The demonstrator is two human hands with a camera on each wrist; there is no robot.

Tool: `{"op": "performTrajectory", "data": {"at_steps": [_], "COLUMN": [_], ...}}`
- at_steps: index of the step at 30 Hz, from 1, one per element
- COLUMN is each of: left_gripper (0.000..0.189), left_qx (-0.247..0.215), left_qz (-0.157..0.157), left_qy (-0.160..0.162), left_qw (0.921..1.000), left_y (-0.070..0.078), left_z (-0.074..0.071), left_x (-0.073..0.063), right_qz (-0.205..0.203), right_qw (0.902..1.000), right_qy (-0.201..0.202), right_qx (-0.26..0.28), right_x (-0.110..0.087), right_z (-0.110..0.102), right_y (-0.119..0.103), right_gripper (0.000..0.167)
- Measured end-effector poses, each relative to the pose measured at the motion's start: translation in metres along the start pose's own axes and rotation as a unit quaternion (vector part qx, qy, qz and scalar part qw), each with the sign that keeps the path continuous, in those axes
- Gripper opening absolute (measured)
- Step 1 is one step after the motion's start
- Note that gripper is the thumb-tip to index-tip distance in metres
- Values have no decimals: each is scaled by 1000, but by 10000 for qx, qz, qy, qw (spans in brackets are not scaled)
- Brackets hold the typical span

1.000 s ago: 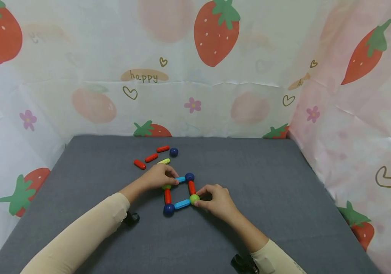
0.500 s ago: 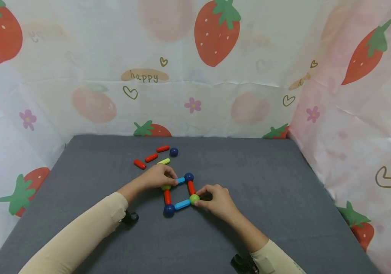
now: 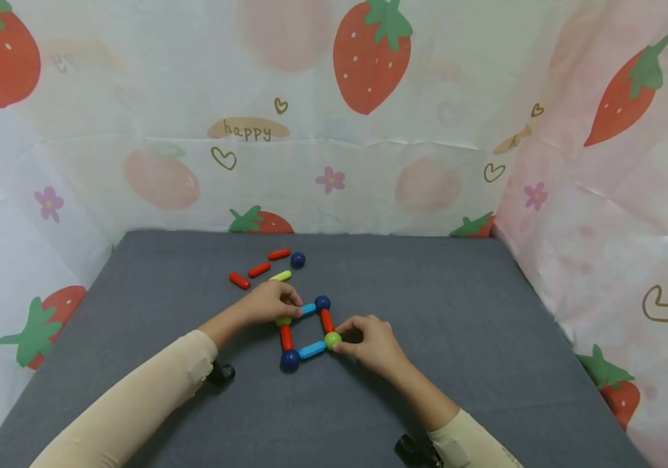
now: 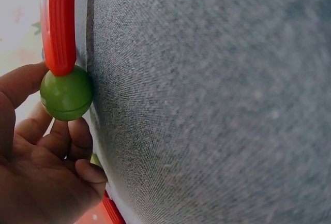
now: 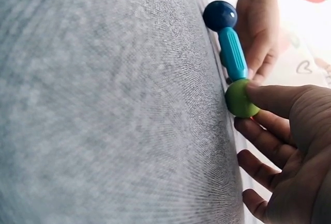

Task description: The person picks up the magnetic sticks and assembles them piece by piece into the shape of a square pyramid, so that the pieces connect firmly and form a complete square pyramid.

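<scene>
In the head view, red and blue rods joined by balls form a four-sided frame on the table. My left hand (image 3: 268, 302) holds the green ball (image 4: 66, 93) at its far left corner, partly hidden by the fingers in the head view. At the near right corner, thumb and fingers of my right hand (image 3: 371, 344) pinch another green ball (image 3: 332, 340). Navy balls mark the far right (image 3: 322, 303) and near left (image 3: 290, 360) corners. A red rod (image 3: 286, 338) and a blue rod (image 3: 313, 350) make up the left and near sides.
Beyond my left hand lie loose red rods (image 3: 259, 270), a yellow-green rod (image 3: 281, 276) and a navy ball (image 3: 297, 260). Grey cloth (image 3: 486, 338) covers the table. A strawberry-print curtain (image 3: 310, 188) stands behind and at both sides.
My left hand and forearm have shifted very slightly left, and the frame's far side with them. The right hand keeps its place on the green ball.
</scene>
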State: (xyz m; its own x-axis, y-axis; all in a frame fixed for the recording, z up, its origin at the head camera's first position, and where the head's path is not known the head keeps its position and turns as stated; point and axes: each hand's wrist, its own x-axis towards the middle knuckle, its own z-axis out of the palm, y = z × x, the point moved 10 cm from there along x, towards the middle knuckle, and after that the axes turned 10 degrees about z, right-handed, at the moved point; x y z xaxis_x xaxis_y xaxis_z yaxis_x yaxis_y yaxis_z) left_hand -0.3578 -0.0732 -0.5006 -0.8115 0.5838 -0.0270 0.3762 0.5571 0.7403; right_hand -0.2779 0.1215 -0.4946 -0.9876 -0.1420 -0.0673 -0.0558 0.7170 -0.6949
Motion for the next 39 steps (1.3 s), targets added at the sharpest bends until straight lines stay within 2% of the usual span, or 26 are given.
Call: {"op": "performTrajectory", "data": {"at_steps": [15, 30, 35, 39], "left_gripper": [11, 12, 18, 26], "left_qx": [185, 395, 408, 392], "left_qz": [321, 398, 442, 675], "left_qy": [24, 197, 300, 427], "left_qw": [9993, 9982, 9977, 9960], "left_y": [2, 8, 9, 14], "left_z": [1, 1, -4, -17], "left_x": [9, 14, 10, -1], "right_qz": [-108, -104, -155, -203], "right_qw": [9999, 9999, 9998, 9998], "right_qy": [10, 50, 62, 44], "right_qx": [-52, -103, -101, -72], "right_x": [1, 3, 3, 2], "right_z": [1, -1, -1, -1], "right_y": [-3, 0, -1, -2], "right_gripper": [22, 22, 22, 23]}}
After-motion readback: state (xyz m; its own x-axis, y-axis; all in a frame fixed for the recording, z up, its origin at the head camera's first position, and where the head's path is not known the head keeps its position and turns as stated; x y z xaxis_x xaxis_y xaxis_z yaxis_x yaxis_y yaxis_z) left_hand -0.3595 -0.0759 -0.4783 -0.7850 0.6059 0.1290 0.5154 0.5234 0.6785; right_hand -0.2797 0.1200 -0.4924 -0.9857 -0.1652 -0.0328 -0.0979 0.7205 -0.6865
